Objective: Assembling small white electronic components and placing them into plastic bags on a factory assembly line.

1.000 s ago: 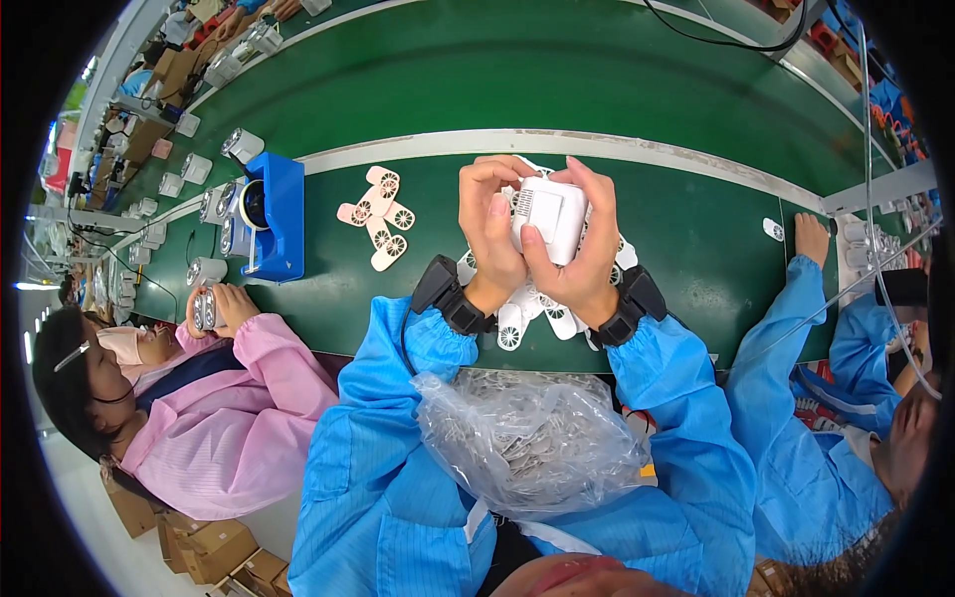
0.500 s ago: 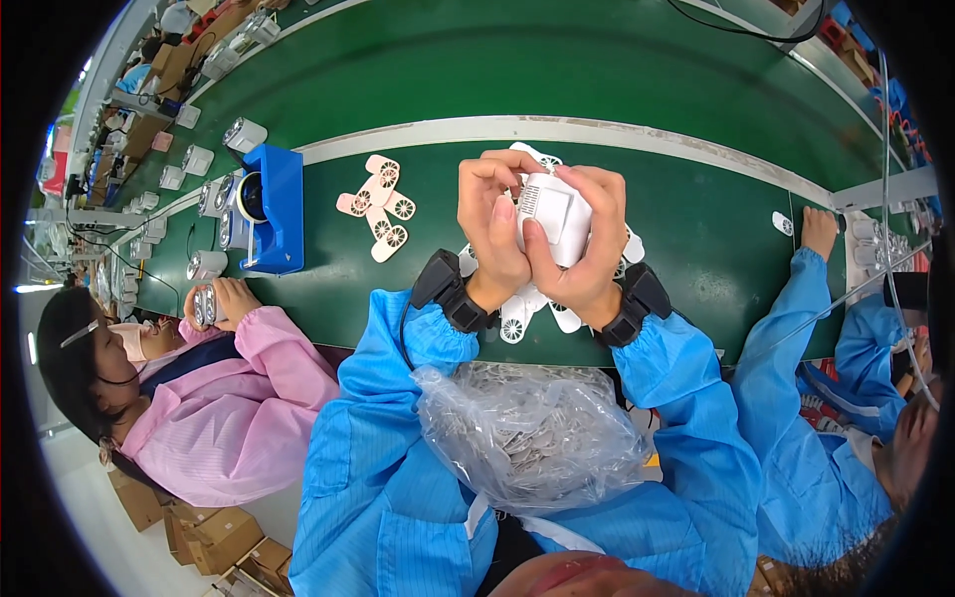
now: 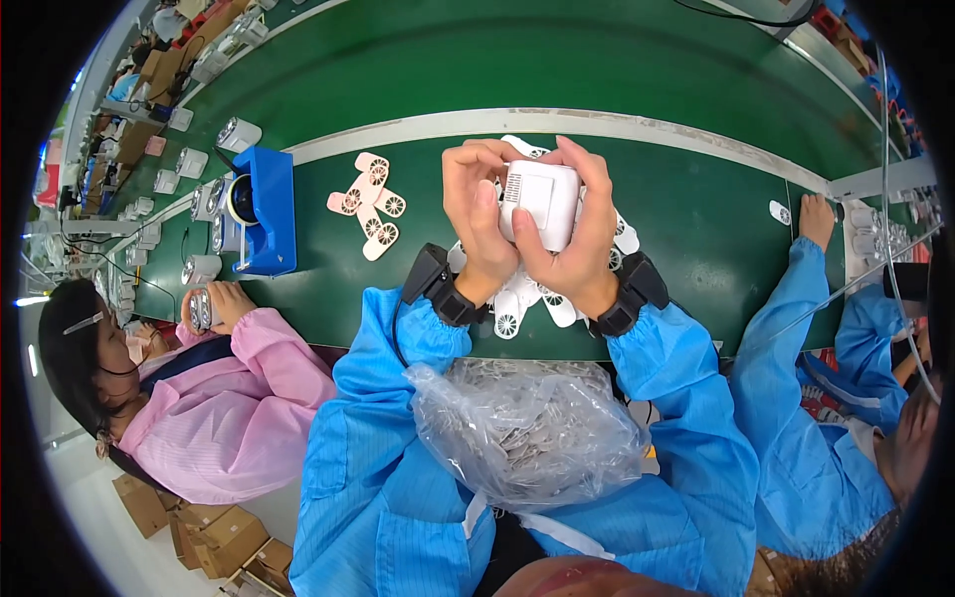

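Observation:
Between my two hands, above the green workbench, is a small white plastic housing [image 3: 542, 204] with a slotted grille on its left side and a raised rectangular panel. My left hand [image 3: 479, 204] cups its left side, fingers curled behind it. My right hand [image 3: 585, 224] grips the right side, thumb laid across the front face. Under my hands lies a pile of white plates with round spoked openings [image 3: 509, 316], partly hidden by hands and wrists. Against my lap rests a clear plastic bag [image 3: 527, 433] holding many similar pale pieces.
Left of my hands is a small group of pale pink and white spoked plates [image 3: 370, 204]. A blue tape dispenser [image 3: 269, 214] stands farther left, near several white round units. A person in pink [image 3: 234, 398] works at left; another's blue sleeve [image 3: 796, 308] reaches onto the bench at right.
The housing has turned so its panel face shows more squarely. My fingers have shifted around it, and the right hand's fingers are spread a little wider along its side.

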`<state>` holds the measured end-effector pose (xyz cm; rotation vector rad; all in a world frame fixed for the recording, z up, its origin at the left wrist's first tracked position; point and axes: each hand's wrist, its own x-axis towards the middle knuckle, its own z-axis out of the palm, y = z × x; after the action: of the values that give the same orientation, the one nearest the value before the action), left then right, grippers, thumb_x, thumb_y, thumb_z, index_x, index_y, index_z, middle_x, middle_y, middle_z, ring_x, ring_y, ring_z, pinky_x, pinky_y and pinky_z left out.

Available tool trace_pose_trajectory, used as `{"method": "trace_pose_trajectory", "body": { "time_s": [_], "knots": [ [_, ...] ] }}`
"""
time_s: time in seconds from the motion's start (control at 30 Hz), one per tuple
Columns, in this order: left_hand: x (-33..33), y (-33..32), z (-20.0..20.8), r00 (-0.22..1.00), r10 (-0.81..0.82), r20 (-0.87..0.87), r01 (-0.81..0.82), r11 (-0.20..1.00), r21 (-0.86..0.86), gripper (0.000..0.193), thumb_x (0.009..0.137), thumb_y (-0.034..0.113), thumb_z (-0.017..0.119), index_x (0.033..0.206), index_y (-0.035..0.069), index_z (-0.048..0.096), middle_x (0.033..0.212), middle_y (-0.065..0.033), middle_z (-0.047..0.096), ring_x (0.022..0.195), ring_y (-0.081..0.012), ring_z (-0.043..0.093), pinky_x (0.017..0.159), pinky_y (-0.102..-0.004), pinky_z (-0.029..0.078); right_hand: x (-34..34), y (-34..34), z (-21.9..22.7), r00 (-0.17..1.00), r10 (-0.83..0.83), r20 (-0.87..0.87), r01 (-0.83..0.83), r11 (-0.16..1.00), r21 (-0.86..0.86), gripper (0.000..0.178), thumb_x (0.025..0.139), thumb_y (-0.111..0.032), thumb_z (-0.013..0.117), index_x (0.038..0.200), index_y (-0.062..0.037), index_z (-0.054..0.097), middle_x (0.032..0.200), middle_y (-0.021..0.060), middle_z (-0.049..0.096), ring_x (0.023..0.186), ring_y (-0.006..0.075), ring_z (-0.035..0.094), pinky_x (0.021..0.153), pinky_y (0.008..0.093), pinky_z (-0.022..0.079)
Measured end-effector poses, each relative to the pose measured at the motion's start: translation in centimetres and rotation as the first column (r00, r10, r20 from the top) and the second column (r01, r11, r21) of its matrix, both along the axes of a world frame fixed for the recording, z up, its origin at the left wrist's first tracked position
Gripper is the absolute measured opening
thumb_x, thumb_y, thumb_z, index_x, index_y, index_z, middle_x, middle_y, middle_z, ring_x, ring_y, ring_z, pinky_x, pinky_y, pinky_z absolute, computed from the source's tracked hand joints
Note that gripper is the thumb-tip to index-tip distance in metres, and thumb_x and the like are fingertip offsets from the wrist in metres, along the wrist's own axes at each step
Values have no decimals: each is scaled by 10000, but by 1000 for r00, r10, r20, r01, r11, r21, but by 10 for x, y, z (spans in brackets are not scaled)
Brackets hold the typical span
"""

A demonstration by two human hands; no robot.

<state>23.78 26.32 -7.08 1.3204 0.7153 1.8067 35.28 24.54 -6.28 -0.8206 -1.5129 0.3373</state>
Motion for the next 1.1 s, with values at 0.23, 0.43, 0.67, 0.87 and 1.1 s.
{"method": "trace_pose_trajectory", "body": {
  "time_s": [0.23, 0.43, 0.67, 0.87, 1.1],
  "knots": [
    [7, 0, 5, 1000, 18, -24, -18, 1000, 13, 393, 1047, 375, 496, 1174, 3, 484, 1072, -174, 619, 944, -212, 606, 818, -362, 494, 7, 6, 6, 996, -24, 89, 18, 998, 67, 753, 826, -150, 807, 1486, 32, 494, 1161, 195, 661, 1003, 346, 656, 882, 455, 535],
    [1, -6, 14, 997, 24, -80, -27, 999, -32, 388, 1063, 387, 463, 1215, 31, 467, 1117, -179, 622, 1011, -231, 608, 904, -384, 474, 3, -1, 9, 998, -30, 55, 27, 998, 55, 740, 845, -85, 781, 1502, 46, 468, 1181, 222, 659, 1014, 298, 696, 851, 395, 570],
    [0, -8, 16, 996, 28, -81, -30, 999, -25, 381, 1068, 385, 459, 1205, 30, 489, 1125, -171, 624, 1017, -224, 607, 899, -371, 464, 8, -2, 22, 987, -48, 156, 39, 998, 58, 706, 848, -98, 791, 1463, 46, 475, 1167, 200, 657, 1006, 267, 692, 829, 378, 564],
    [9, -2, 15, 995, -82, -55, 81, 996, -21, 453, 1053, 387, 518, 1261, -16, 532, 1242, -176, 617, 1091, -237, 624, 880, -362, 517, 22, 2, 25, 998, -42, 47, 44, 998, -51, 544, 925, -84, 712, 1416, 34, 510, 1170, 170, 660, 1020, 250, 686, 845, 357, 557],
    [13, -5, 36, 797, -24, -603, 145, 977, 153, 654, 884, 276, 859, 1443, 53, 605, 1401, -169, 577, 1312, -329, 584, 1035, -438, 525, 58, 18, 25, 775, -32, -631, -258, 896, -361, 373, 1113, -213, 499, 1416, 3, 523, 1199, 121, 655, 1080, 229, 683, 924, 337, 563]
  ]
}}
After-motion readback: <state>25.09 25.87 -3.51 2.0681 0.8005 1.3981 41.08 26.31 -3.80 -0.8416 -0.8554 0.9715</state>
